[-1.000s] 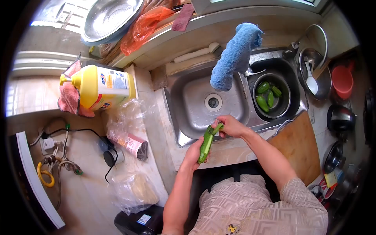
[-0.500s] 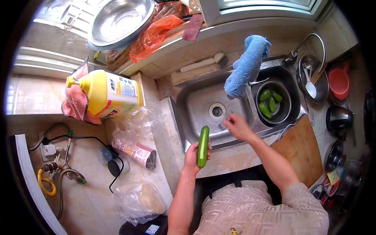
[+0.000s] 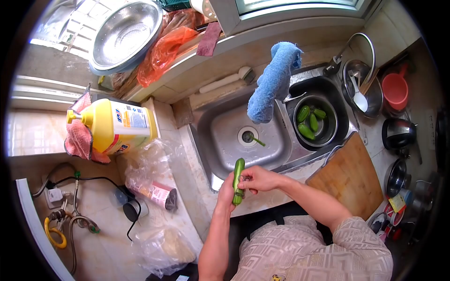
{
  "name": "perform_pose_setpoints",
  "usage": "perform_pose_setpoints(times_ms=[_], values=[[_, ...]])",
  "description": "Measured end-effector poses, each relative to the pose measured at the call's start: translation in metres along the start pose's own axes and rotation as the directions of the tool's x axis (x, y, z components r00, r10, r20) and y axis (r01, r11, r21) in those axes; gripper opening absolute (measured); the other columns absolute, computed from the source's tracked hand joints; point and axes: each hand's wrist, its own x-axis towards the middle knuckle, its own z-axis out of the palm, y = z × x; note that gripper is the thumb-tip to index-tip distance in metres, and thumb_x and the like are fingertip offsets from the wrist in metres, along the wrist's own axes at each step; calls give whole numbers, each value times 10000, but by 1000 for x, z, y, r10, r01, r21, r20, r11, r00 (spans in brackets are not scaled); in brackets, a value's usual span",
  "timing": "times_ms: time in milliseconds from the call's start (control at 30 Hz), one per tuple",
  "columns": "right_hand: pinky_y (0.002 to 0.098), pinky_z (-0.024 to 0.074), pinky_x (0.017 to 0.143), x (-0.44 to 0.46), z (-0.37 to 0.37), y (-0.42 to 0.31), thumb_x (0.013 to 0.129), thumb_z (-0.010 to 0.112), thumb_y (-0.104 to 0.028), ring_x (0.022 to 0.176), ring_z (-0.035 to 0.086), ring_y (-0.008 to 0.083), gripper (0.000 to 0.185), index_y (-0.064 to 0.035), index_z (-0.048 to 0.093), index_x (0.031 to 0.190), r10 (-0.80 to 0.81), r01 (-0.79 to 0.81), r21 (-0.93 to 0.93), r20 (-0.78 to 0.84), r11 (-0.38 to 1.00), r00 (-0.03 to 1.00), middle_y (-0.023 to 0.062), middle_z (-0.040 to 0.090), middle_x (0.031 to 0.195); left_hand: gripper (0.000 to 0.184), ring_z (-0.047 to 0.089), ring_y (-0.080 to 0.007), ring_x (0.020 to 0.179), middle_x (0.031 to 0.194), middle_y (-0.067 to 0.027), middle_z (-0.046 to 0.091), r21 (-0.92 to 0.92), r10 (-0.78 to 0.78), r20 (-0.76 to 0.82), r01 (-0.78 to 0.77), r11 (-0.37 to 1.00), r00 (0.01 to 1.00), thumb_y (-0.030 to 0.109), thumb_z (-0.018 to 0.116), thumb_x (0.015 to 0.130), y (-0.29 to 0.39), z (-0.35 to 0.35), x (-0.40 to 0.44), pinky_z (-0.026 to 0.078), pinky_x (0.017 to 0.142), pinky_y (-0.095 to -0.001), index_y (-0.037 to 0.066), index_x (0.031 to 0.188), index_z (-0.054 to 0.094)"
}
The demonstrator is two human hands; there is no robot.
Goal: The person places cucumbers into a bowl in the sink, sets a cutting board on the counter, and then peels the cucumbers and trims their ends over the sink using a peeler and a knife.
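Note:
My left hand (image 3: 226, 191) is wrapped round a green cucumber (image 3: 239, 166), which points away from me at the near edge of the sink. My right hand (image 3: 260, 179) is closed on a small metal peeler (image 3: 242, 179), mostly covered by my fingers. The peeler lies against the cucumber's lower half. A thin strip of green peel (image 3: 258, 141) rests by the drain in the steel sink (image 3: 218, 126). To the right, several green peppers (image 3: 313, 122) sit in a metal pot (image 3: 331, 132).
A blue towel (image 3: 272, 84) hangs over the sink divider. At the right are a wooden cutting board (image 3: 351, 180), a metal bowl (image 3: 349, 89) and a red dipper (image 3: 395, 91). A yellow bottle (image 3: 103, 126) and plastic bags (image 3: 166, 250) stand at the left.
My right hand has come back from over the sink to the cucumber, bringing the peeler onto it. A strip of green peel now shows by the drain. The camera view has shifted slightly.

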Motion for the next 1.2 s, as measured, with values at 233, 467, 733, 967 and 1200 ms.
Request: perform_pose_setpoints(times_ms=[233, 467, 733, 967, 1200], values=[[236, 383, 424, 12, -45, 6, 915, 653, -267, 474, 499, 64, 227, -49, 620, 863, 55, -36, 90, -216, 995, 975, 6, 569, 672, 352, 544, -127, 543, 724, -49, 578, 93, -51, -3, 51, 994, 999, 406, 376, 1008, -2, 5, -14, 451, 457, -261, 126, 1116, 561], [413, 486, 522, 22, -125, 79, 842, 670, -210, 617, 653, 263, 172, -42, 645, 866, -309, -416, -827, -536, 377, 785, 173, 671, 786, 364, 566, -158, 625, 806, -81, 604, -88, 13, 79, -6, 996, 997, 371, 357, 1021, -13, 6, -32, 481, 519, -290, 78, 1134, 542], [291, 441, 545, -19, -30, -16, 915, 617, -243, 599, 540, 109, 219, -31, 628, 863, -64, 24, -203, -193, 979, 979, 37, 608, 694, 379, 576, -158, 656, 842, -65, 618, -191, -3, 24, 8, 982, 1000, 364, 330, 1026, -6, 1, -3, 497, 523, -299, 83, 1075, 579], [266, 409, 518, -13, -9, -18, 924, 622, -239, 583, 498, 74, 231, -12, 603, 881, -40, 35, -132, -31, 991, 999, 12, 603, 723, 323, 560, -121, 582, 771, 6, 591, -83, -6, -29, 4, 997, 1000, 418, 408, 998, -1, 15, 0, 481, 464, -273, 141, 982, 573], [270, 398, 449, 15, -55, 16, 890, 660, -286, 517, 485, 77, 267, -24, 622, 852, -44, 18, -72, -380, 997, 924, 13, 562, 651, 374, 574, -123, 595, 789, -35, 605, 35, -79, 60, 77, 996, 995, 439, 423, 991, -9, 13, -17, 477, 459, -267, 115, 1108, 567]])
